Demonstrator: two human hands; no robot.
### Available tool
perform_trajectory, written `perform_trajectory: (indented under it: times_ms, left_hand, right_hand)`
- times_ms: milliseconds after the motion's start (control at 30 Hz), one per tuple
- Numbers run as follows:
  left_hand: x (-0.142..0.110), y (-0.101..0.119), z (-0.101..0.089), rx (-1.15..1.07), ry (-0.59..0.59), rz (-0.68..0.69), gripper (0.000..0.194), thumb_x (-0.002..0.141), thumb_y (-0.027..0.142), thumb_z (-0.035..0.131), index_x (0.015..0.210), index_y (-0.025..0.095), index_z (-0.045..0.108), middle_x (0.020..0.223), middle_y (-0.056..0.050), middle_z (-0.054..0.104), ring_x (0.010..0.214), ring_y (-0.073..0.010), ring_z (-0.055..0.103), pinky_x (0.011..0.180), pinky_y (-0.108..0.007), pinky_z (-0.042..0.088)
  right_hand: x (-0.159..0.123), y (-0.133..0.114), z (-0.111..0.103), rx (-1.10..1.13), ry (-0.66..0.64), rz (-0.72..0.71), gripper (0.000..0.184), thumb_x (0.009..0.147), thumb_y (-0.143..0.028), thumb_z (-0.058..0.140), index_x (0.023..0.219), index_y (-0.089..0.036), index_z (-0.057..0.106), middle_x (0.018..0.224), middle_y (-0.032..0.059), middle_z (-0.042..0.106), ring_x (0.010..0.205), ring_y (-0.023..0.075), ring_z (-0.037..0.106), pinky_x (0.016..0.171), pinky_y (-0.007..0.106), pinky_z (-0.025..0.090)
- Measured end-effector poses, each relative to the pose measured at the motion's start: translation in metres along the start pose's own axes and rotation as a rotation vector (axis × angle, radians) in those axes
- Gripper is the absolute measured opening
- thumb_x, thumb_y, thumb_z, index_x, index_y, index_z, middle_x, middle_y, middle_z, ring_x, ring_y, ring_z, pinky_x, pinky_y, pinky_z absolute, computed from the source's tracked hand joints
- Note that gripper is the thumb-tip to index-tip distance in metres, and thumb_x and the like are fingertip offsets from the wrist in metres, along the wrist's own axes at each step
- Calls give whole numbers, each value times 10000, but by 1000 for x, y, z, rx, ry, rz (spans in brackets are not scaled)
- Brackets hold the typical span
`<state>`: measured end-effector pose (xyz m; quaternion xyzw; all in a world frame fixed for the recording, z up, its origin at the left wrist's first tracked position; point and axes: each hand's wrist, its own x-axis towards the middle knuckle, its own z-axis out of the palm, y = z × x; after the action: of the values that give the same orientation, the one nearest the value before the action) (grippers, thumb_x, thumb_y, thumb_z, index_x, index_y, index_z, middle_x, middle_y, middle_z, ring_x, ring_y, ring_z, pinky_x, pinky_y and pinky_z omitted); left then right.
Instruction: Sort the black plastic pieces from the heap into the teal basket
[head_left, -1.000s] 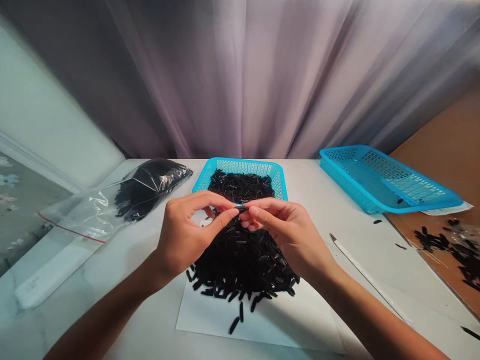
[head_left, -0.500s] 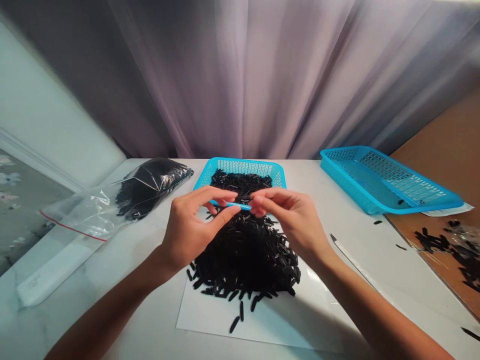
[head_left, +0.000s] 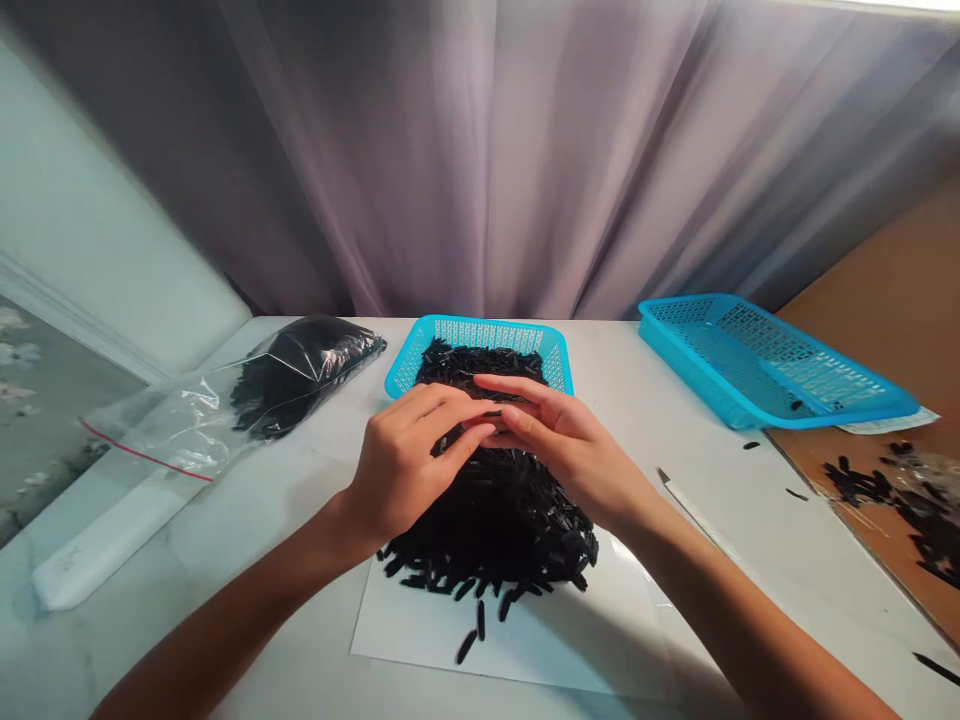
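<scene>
A heap of small black plastic pieces [head_left: 495, 530] lies on a white sheet [head_left: 570, 640] in front of me. Behind it a small blue basket [head_left: 480, 335] holds more of the same pieces. My left hand [head_left: 409, 460] and my right hand [head_left: 555, 440] meet above the far side of the heap, at the basket's near rim. Their fingertips pinch together around one small black piece [head_left: 491, 414]. The fingers of both hands are curled and closed.
A clear zip bag of black pieces [head_left: 292, 375] lies at the left. A larger blue basket [head_left: 772, 365] stands at the right, a thin white strip [head_left: 701, 515] lies near my right forearm. Loose black pieces [head_left: 915, 500] are scattered on brown board at the far right. A curtain hangs behind.
Both hands have moved forward and down toward the basket's near rim, and they have drawn closer together, still pinching a small piece.
</scene>
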<state>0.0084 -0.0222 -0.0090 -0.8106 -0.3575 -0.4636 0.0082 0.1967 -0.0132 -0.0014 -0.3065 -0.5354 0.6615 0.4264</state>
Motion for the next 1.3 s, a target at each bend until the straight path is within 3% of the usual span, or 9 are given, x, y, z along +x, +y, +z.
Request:
perform_trajectory:
  times_ms: [133, 367, 500, 633, 800, 1300]
  left_hand:
    - [1, 1, -3, 1, 64, 36, 80, 857, 111, 744, 925, 153, 735, 856, -33, 735, 789, -134, 680, 753, -287, 560]
    - [5, 4, -9, 111, 86, 111, 115, 830, 99, 765, 931, 144, 734, 871, -47, 748, 807, -158, 677, 751, -301, 567]
    - [6, 6, -13, 106, 107, 116, 109, 828, 90, 764, 903, 156, 720, 855, -36, 750, 797, -151, 681, 758, -292, 573]
    - [7, 8, -16, 98, 100, 88, 107, 840, 105, 756, 908, 177, 715, 855, -30, 754, 791, -148, 684, 754, -290, 571]
    - [7, 8, -17, 95, 67, 90, 74, 862, 142, 741, 900, 201, 718, 846, -15, 758, 777, -148, 693, 732, -290, 576]
    - [10, 10, -18, 64, 118, 48, 89, 860, 123, 738, 879, 203, 706, 825, 0, 749, 767, -138, 694, 734, -285, 562]
  right_hand:
    - [-5, -3, 7, -22, -29, -23, 353, 971, -311, 617, 1312, -216, 618, 1174, 63, 735, 1046, 173, 700, 979, 356, 573]
    - [-8, -11, 8, -53, -59, -65, 380, 981, -286, 596, 1353, -232, 546, 1170, 68, 746, 1072, 187, 698, 999, 381, 542]
    - [-9, -14, 7, -200, 50, -68, 275, 937, -318, 659, 1187, -211, 618, 1031, 56, 756, 931, 172, 696, 862, 322, 554]
    - [-10, -17, 5, -344, 63, -96, 175, 906, -373, 695, 951, -204, 678, 957, 40, 720, 893, 177, 665, 804, 302, 522]
    - [-10, -19, 7, -458, 93, -144, 167, 929, -369, 662, 906, -206, 684, 924, 33, 704, 870, 179, 641, 789, 303, 495]
    - [-11, -21, 3, -431, 151, -164, 142, 890, -342, 717, 894, -201, 737, 909, 39, 734, 858, 187, 662, 760, 306, 493]
